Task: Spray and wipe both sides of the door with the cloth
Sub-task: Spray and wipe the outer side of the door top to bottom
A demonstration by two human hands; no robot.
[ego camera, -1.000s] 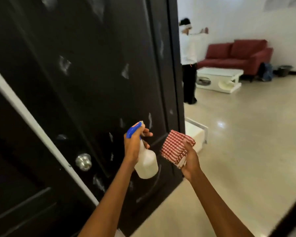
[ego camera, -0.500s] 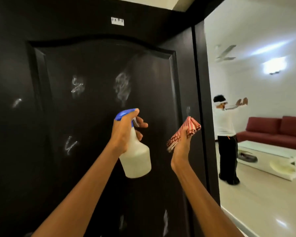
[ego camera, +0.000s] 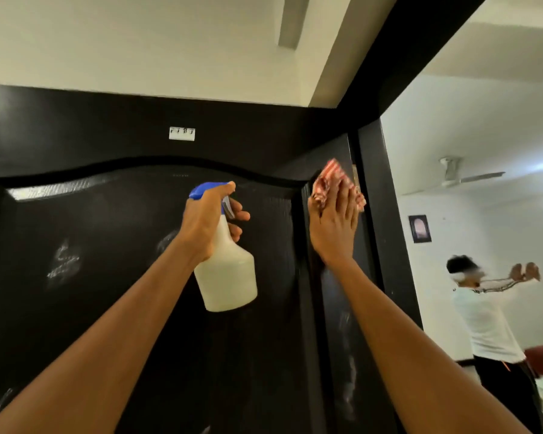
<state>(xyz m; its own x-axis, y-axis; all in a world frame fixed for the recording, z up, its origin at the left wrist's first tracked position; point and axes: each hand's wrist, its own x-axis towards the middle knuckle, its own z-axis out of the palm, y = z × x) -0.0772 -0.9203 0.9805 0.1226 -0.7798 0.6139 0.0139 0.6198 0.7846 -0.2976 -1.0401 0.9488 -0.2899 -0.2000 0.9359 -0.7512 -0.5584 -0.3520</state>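
Dark door [ego camera: 107,308] ahead: left hand [ego camera: 206,223] grips spray bottle [ego camera: 229,277], right hand [ego camera: 334,227] flat-fingered presses cloth [ego camera: 331,177].

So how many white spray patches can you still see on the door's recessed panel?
2 clear ones: one patch at the panel's left, one partly behind the left forearm. A faint smear at bottom left; arms may hide more.

door [ego camera: 113,308]: black, glossy, with a raised arched panel; fills the left and centre of the frame, smeared with whitish spray patches, small white label near its top.
spray bottle [ego camera: 228,277]: milky white body, blue trigger head; upright, slightly tilted, at centre frame in front of the door panel.
cloth [ego camera: 333,180]: red-and-white checked, bunched, pressed flat against the door's upper right corner, right of centre.
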